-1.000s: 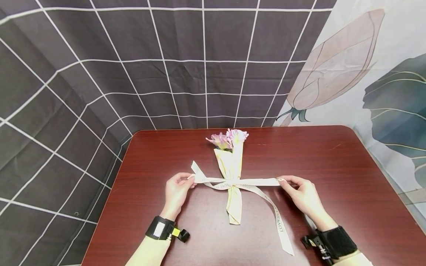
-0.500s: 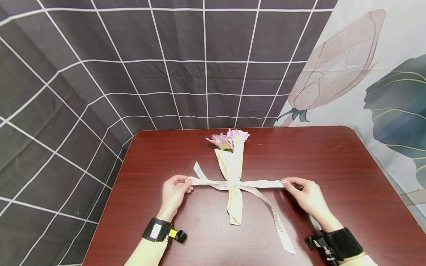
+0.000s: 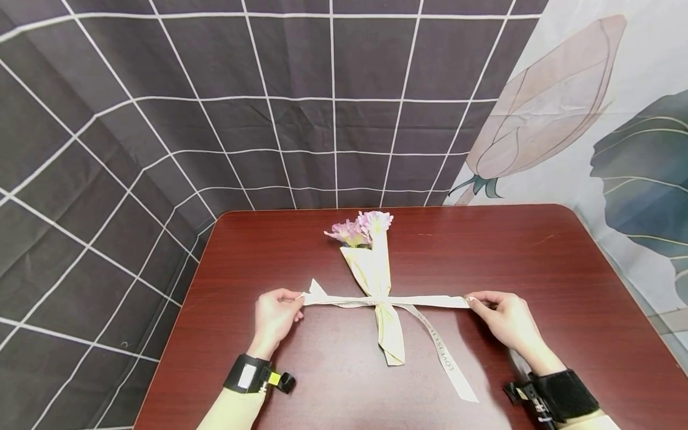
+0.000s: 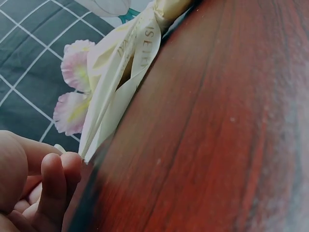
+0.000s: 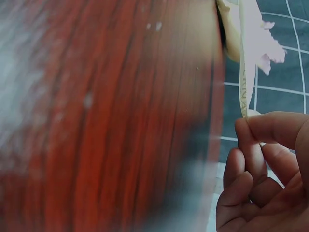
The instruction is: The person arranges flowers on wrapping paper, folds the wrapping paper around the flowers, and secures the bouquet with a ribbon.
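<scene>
A bouquet of pink-purple flowers (image 3: 374, 221) in pale yellow wrapping (image 3: 390, 334) lies near the middle of the table. Round its waist runs a cream ribbon (image 3: 430, 301) with printed letters, crossed at the front. My left hand (image 3: 274, 316) pinches the ribbon on the left between thumb and forefinger. On the right, my right hand (image 3: 507, 319) pinches another part of it the same way. The stretch between them is pulled straight across the bouquet. One loose tail trails toward the lower right; a short end pokes up near the left hand.
The reddish-brown wooden table (image 3: 537, 251) carries the bouquet. Behind and to the left hangs a dark cloth with white grid lines (image 3: 301, 125). A pale cloth with a plant print (image 3: 559, 119) hangs at the right. Each wrist wears a black strap with a small camera.
Both hands have moved apart and slightly toward the person, drawing the ribbon longer and tighter. The bouquet has tilted, its flowers shifting left and its lower end right.
</scene>
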Demonstrator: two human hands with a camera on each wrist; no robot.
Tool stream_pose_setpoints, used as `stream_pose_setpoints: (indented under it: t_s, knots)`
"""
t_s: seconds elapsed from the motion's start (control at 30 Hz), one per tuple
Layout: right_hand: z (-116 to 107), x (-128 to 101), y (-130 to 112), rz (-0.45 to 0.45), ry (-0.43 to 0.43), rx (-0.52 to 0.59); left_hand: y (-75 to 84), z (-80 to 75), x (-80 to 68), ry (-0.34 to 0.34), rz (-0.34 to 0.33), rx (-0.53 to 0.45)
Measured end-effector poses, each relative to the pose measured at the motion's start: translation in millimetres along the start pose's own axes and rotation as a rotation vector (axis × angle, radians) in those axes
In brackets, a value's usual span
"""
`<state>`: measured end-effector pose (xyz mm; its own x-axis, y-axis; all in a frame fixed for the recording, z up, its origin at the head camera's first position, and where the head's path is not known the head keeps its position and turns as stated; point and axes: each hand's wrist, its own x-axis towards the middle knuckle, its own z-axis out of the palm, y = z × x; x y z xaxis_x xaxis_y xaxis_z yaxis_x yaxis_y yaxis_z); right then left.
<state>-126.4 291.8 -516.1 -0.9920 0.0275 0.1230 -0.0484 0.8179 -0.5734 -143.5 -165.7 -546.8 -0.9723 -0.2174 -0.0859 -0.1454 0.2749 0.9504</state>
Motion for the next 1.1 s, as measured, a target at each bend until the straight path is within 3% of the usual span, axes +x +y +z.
stream_pose_setpoints:
  t_s: [0.63, 1.1]
  knots:
    - [0, -2, 7, 0.016, -0.053, -0.061, -0.7, -4.0, 6.9, 0.072, 0.030, 0.132]
    - [-2, -4, 6, 0.014, -0.039, -0.079, 1.4, -2.2, 11.0, 0.110, 0.049, 0.151]
